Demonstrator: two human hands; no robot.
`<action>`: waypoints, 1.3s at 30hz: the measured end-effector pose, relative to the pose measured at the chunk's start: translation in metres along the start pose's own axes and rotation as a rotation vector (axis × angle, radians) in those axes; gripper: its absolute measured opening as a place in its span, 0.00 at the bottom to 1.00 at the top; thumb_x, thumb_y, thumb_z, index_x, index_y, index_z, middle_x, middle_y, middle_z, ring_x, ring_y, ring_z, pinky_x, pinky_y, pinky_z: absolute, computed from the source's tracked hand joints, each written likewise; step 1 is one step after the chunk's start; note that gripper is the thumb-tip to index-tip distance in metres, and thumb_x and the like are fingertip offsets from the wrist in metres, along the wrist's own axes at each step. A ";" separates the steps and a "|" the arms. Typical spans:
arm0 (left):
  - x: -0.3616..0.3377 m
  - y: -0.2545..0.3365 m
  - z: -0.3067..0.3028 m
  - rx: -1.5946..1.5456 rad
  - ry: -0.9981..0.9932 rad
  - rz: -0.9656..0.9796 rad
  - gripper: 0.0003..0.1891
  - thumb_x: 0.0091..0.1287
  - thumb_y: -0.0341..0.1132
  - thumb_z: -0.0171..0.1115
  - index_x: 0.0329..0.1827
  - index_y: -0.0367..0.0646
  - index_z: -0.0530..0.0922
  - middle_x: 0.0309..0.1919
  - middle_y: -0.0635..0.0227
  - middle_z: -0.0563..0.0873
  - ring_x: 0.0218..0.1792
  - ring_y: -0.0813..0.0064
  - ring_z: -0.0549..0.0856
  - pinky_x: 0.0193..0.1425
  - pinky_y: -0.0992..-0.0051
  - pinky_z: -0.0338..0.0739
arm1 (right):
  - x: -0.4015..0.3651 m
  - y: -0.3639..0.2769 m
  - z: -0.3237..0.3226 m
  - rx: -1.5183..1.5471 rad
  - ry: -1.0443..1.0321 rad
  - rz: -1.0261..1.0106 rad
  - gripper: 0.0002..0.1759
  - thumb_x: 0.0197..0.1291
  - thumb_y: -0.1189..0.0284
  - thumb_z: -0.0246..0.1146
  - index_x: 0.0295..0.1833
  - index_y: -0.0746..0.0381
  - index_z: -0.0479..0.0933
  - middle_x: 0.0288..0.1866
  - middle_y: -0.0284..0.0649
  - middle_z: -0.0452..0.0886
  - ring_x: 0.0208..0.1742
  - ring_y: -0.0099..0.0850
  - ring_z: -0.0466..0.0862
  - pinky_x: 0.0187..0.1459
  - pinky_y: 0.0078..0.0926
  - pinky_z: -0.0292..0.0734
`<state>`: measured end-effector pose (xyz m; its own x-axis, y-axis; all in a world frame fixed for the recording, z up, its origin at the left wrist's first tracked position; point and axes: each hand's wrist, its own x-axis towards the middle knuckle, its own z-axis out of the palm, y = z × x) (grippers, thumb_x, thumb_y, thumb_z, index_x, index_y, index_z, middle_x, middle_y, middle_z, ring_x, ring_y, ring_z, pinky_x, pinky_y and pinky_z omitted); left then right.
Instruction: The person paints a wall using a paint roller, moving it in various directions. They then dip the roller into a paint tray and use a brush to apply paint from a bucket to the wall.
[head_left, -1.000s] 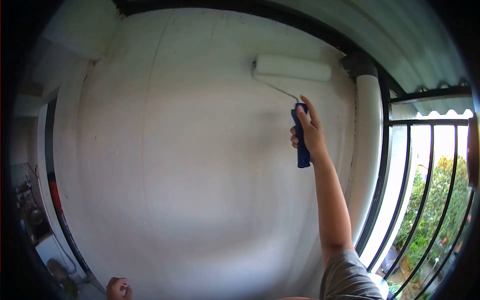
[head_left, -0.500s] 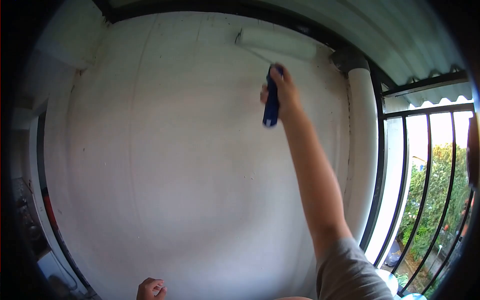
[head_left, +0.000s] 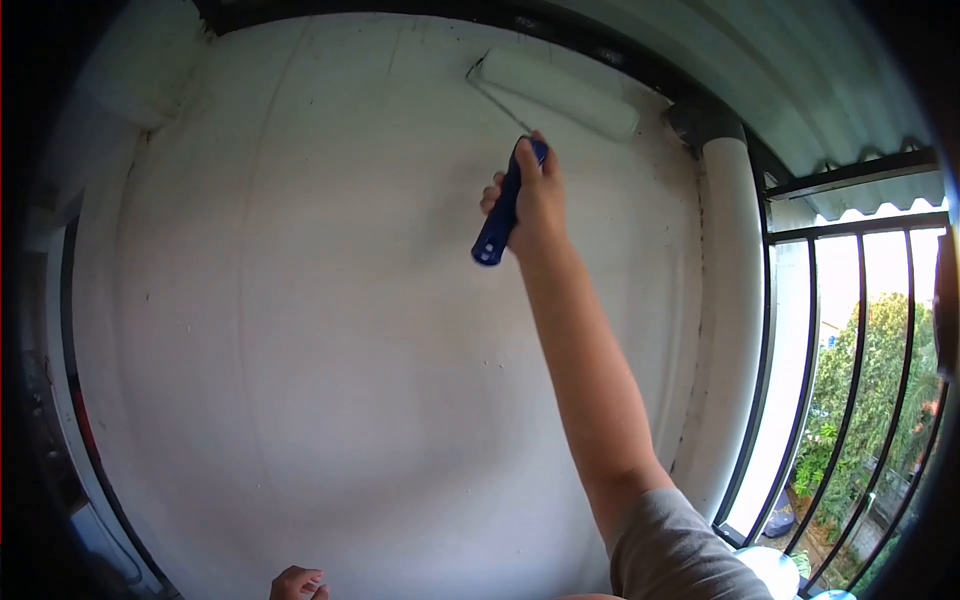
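Note:
A paint roller with a white sleeve is raised against the top right of the pale wall, close under the dark beam. Its thin wire frame runs down to a dark blue handle. Fingers wrapped, my right hand grips that handle, the arm stretched up in a grey sleeve. My left hand is low at the bottom edge, in front of the wall. Its fingers are curled, with nothing visible in them; the lower part of this hand is out of frame.
A dark beam runs along the wall's top, under a corrugated roof. A white vertical pipe with a dark grey fitting borders the right side. Beyond it are black window bars and greenery. A doorway frame stands left.
My right hand and the roller handle have shifted left and the handle tilts more. The roller sleeve is now angled down to the right. My left hand has sunk slightly.

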<state>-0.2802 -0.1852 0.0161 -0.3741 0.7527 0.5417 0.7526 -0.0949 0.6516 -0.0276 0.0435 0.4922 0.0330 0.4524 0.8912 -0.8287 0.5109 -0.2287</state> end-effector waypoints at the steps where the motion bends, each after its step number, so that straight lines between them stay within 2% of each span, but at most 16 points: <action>1: -0.001 0.001 -0.005 -0.002 0.021 0.027 0.13 0.60 0.25 0.60 0.48 0.35 0.79 0.40 0.55 0.83 0.38 0.64 0.84 0.42 0.71 0.81 | -0.001 0.000 -0.004 0.003 0.013 0.024 0.15 0.66 0.64 0.58 0.53 0.52 0.64 0.26 0.40 0.69 0.20 0.32 0.71 0.18 0.34 0.71; 2: -0.001 0.002 -0.009 -0.006 0.042 0.058 0.13 0.60 0.25 0.60 0.48 0.35 0.79 0.39 0.55 0.83 0.38 0.63 0.84 0.41 0.70 0.81 | 0.015 -0.008 -0.005 0.008 0.019 0.031 0.15 0.66 0.64 0.58 0.53 0.52 0.64 0.26 0.40 0.69 0.20 0.32 0.71 0.18 0.34 0.71; 4: -0.004 0.002 -0.016 0.041 0.066 0.020 0.12 0.60 0.25 0.60 0.48 0.34 0.79 0.39 0.55 0.83 0.38 0.63 0.84 0.41 0.70 0.81 | 0.065 -0.034 -0.003 0.081 -0.006 0.089 0.21 0.66 0.62 0.58 0.62 0.47 0.63 0.26 0.39 0.68 0.20 0.32 0.71 0.18 0.32 0.70; 8: -0.013 0.001 -0.014 0.086 0.082 -0.009 0.12 0.60 0.26 0.61 0.47 0.33 0.79 0.38 0.55 0.83 0.38 0.63 0.84 0.41 0.70 0.80 | 0.037 -0.029 -0.018 0.018 -0.021 0.102 0.21 0.66 0.61 0.58 0.62 0.46 0.63 0.26 0.40 0.68 0.20 0.32 0.70 0.19 0.32 0.70; 10: -0.014 0.002 -0.012 0.062 0.054 0.002 0.12 0.61 0.26 0.61 0.47 0.33 0.79 0.38 0.55 0.83 0.38 0.62 0.84 0.41 0.70 0.80 | -0.019 -0.008 -0.025 -0.094 -0.002 0.052 0.15 0.66 0.61 0.59 0.52 0.49 0.63 0.25 0.40 0.68 0.20 0.31 0.70 0.20 0.28 0.69; 14: -0.015 0.010 -0.019 0.031 0.050 0.026 0.12 0.61 0.27 0.60 0.47 0.33 0.79 0.38 0.55 0.83 0.38 0.63 0.84 0.42 0.70 0.80 | -0.020 -0.014 -0.026 -0.038 -0.016 0.121 0.15 0.65 0.62 0.60 0.50 0.50 0.62 0.25 0.40 0.68 0.20 0.30 0.70 0.20 0.27 0.69; 16: -0.017 0.010 -0.023 0.070 0.075 0.013 0.11 0.61 0.27 0.60 0.46 0.33 0.79 0.38 0.55 0.83 0.38 0.63 0.84 0.42 0.70 0.80 | 0.029 -0.035 -0.022 -0.009 -0.045 0.121 0.19 0.66 0.61 0.59 0.59 0.47 0.64 0.25 0.39 0.68 0.19 0.30 0.70 0.19 0.31 0.70; 19: -0.020 0.010 -0.019 0.105 0.099 -0.018 0.11 0.61 0.26 0.60 0.46 0.34 0.79 0.38 0.55 0.83 0.38 0.64 0.84 0.42 0.70 0.80 | 0.042 -0.056 -0.021 0.010 -0.014 0.178 0.21 0.65 0.61 0.59 0.62 0.45 0.64 0.25 0.39 0.68 0.18 0.30 0.70 0.19 0.30 0.70; 24: -0.020 0.018 -0.005 0.008 0.022 0.022 0.11 0.61 0.27 0.61 0.46 0.34 0.79 0.37 0.56 0.83 0.38 0.65 0.84 0.43 0.70 0.80 | -0.081 -0.009 -0.052 -0.215 -0.002 0.112 0.26 0.66 0.59 0.59 0.68 0.44 0.62 0.23 0.35 0.67 0.16 0.25 0.67 0.18 0.24 0.68; 30: -0.017 0.017 0.006 -0.097 -0.010 0.007 0.11 0.63 0.27 0.61 0.47 0.33 0.79 0.39 0.58 0.83 0.38 0.68 0.83 0.43 0.72 0.80 | -0.211 -0.015 -0.059 -0.183 0.085 0.431 0.29 0.67 0.56 0.57 0.71 0.39 0.58 0.24 0.34 0.67 0.16 0.23 0.67 0.18 0.22 0.63; 32: -0.011 0.016 0.033 -0.238 0.056 0.156 0.11 0.66 0.33 0.60 0.44 0.32 0.79 0.34 0.53 0.82 0.35 0.68 0.83 0.38 0.69 0.78 | -0.238 -0.012 -0.065 -0.221 0.106 0.478 0.29 0.68 0.57 0.56 0.72 0.41 0.57 0.23 0.34 0.66 0.15 0.22 0.66 0.18 0.22 0.62; 34: 0.008 0.071 0.045 -0.295 -0.083 0.237 0.12 0.58 0.27 0.65 0.45 0.37 0.80 0.40 0.60 0.83 0.39 0.70 0.85 0.44 0.71 0.80 | -0.249 -0.011 -0.062 -0.253 0.139 0.503 0.28 0.68 0.57 0.56 0.71 0.44 0.57 0.22 0.33 0.65 0.15 0.21 0.65 0.18 0.22 0.62; 35: 0.018 0.100 0.049 -0.467 -0.209 0.240 0.16 0.62 0.29 0.63 0.54 0.37 0.77 0.46 0.61 0.82 0.49 0.71 0.82 0.51 0.70 0.79 | -0.253 -0.011 -0.062 -0.283 0.118 0.499 0.27 0.68 0.57 0.55 0.70 0.45 0.58 0.20 0.32 0.64 0.15 0.21 0.65 0.18 0.22 0.62; 36: 0.031 0.110 0.057 -0.617 -0.386 0.205 0.28 0.60 0.30 0.66 0.65 0.40 0.69 0.61 0.59 0.72 0.60 0.67 0.74 0.58 0.67 0.74 | -0.255 -0.009 -0.058 -0.309 0.091 0.493 0.26 0.69 0.56 0.55 0.69 0.46 0.59 0.19 0.31 0.63 0.14 0.21 0.64 0.17 0.22 0.62; 37: 0.045 0.135 0.062 -0.653 -0.382 0.327 0.32 0.62 0.33 0.66 0.68 0.39 0.63 0.61 0.57 0.71 0.60 0.67 0.75 0.58 0.66 0.75 | -0.253 -0.008 -0.051 -0.328 0.105 0.472 0.23 0.70 0.57 0.54 0.67 0.47 0.60 0.17 0.30 0.61 0.13 0.20 0.63 0.16 0.21 0.61; 39: 0.067 0.193 0.066 -0.745 -0.348 0.383 0.38 0.62 0.33 0.66 0.71 0.38 0.54 0.58 0.56 0.72 0.58 0.67 0.75 0.56 0.69 0.76 | -0.249 -0.009 -0.044 -0.309 0.083 0.446 0.23 0.70 0.58 0.54 0.67 0.48 0.60 0.17 0.30 0.61 0.13 0.20 0.62 0.16 0.20 0.60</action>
<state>-0.1246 -0.1099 0.1429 0.1057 0.7259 0.6796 0.2011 -0.6849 0.7003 -0.0036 -0.0415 0.2551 -0.2297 0.7242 0.6502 -0.5702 0.4413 -0.6929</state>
